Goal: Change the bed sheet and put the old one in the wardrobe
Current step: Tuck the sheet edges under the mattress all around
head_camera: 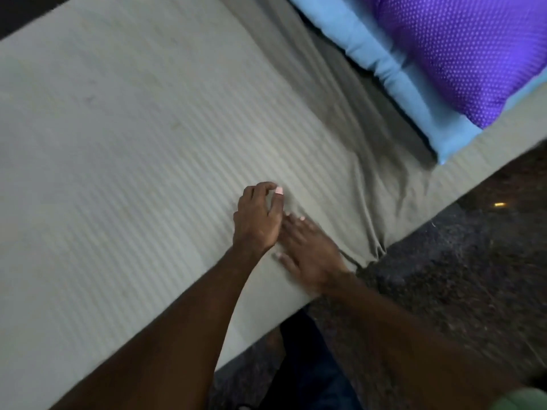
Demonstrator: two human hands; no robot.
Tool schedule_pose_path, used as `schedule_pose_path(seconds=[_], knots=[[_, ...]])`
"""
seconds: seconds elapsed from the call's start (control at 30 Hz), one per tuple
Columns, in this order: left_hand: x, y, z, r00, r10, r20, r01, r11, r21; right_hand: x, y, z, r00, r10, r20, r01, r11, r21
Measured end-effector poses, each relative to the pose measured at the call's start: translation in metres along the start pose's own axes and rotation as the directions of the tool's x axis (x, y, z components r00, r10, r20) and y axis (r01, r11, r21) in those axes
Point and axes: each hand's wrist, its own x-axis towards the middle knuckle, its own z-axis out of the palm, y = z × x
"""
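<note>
Two bare forearms reach from the near edge of a bed, both hands resting on a grey-green sheet [148, 143].

Left hand [257, 220] lies on the striped sheet with fingers loosely curled and thumb raised, gripping nothing that shows. Right hand [307, 253], blurred, presses flat with straight fingers just beside it, at the bed's near edge. Wrinkles fan from the hands toward the far right corner, where a blue pillow [393, 69] carries a purple dotted pillow [464, 48]. Dark carpet [444, 276] runs alongside.
</note>
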Motion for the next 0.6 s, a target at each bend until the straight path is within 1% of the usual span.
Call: schedule_pose_path(seconds=[0.03, 0.07, 0.13, 0.2, 0.27, 0.3, 0.33, 0.37, 0.4, 0.43, 0.47, 0.5, 0.53, 0.57, 0.6], knots=[[-0.007, -0.002, 0.004, 1.0, -0.005, 0.008, 0.005, 1.0, 0.009, -0.009, 0.024, -0.006, 0.999, 0.018, -0.042, -0.02, 0.998, -0.063], [-0.013, -0.004, 0.008, 1.0, -0.01, 0.014, 0.009, 1.0, 0.014, -0.017, 0.05, -0.014, 0.995, 0.065, -0.078, -0.074, 0.991, -0.112], [-0.03, -0.006, 0.018, 1.0, -0.012, 0.021, 0.012, 1.0, 0.013, -0.031, 0.091, -0.032, 0.963, 0.225, -0.149, -0.243, 0.963, -0.118], [-0.043, -0.003, 0.028, 0.999, 0.0, 0.034, -0.001, 1.0, 0.013, -0.036, 0.103, -0.038, 0.914, 0.356, -0.195, -0.374, 0.926, -0.061], [-0.054, 0.0, 0.035, 0.999, 0.042, 0.034, -0.043, 0.998, 0.034, -0.034, 0.091, -0.041, 0.879, 0.407, -0.248, -0.405, 0.912, 0.06], [-0.058, 0.003, 0.039, 0.997, 0.07, 0.032, -0.072, 0.996, 0.047, -0.033, 0.084, -0.042, 0.837, 0.443, -0.319, -0.421, 0.896, 0.141], [-0.064, 0.006, 0.044, 0.994, 0.099, 0.036, -0.101, 0.993, 0.062, -0.037, 0.077, -0.045, 0.759, 0.514, -0.4, -0.461, 0.858, 0.228], [-0.07, 0.009, 0.049, 0.99, 0.13, 0.046, -0.133, 0.988, 0.081, -0.043, 0.073, -0.047, 0.635, 0.62, -0.46, -0.53, 0.783, 0.324], [-0.077, 0.01, 0.055, 0.984, 0.166, 0.061, -0.172, 0.98, 0.1, -0.052, 0.072, -0.049, 0.469, 0.74, -0.482, -0.618, 0.665, 0.421], [-0.084, 0.013, 0.063, 0.976, 0.204, 0.077, -0.213, 0.97, 0.119, -0.064, 0.076, -0.046, 0.282, 0.845, -0.455, -0.682, 0.51, 0.524], [-0.091, 0.015, 0.07, 0.966, 0.243, 0.088, -0.253, 0.957, 0.141, -0.075, 0.081, -0.045, 0.116, 0.915, -0.387, -0.715, 0.348, 0.607], [-0.096, 0.019, 0.077, 0.957, 0.276, 0.093, -0.288, 0.942, 0.169, -0.084, 0.088, -0.042, 0.008, 0.955, -0.297, -0.708, 0.216, 0.673], [-0.102, 0.024, 0.087, 0.949, 0.304, 0.087, -0.315, 0.929, 0.195, -0.093, 0.096, -0.042, -0.049, 0.979, -0.199, -0.683, 0.112, 0.722], [-0.104, 0.03, 0.094, 0.947, 0.314, 0.072, -0.322, 0.922, 0.215, -0.097, 0.106, -0.038, -0.057, 0.993, -0.106, -0.652, 0.044, 0.757], [-0.107, 0.038, 0.105, 0.953, 0.298, 0.049, -0.301, 0.928, 0.221, -0.102, 0.117, -0.037, -0.016, 1.0, -0.027, -0.633, 0.01, 0.774]])
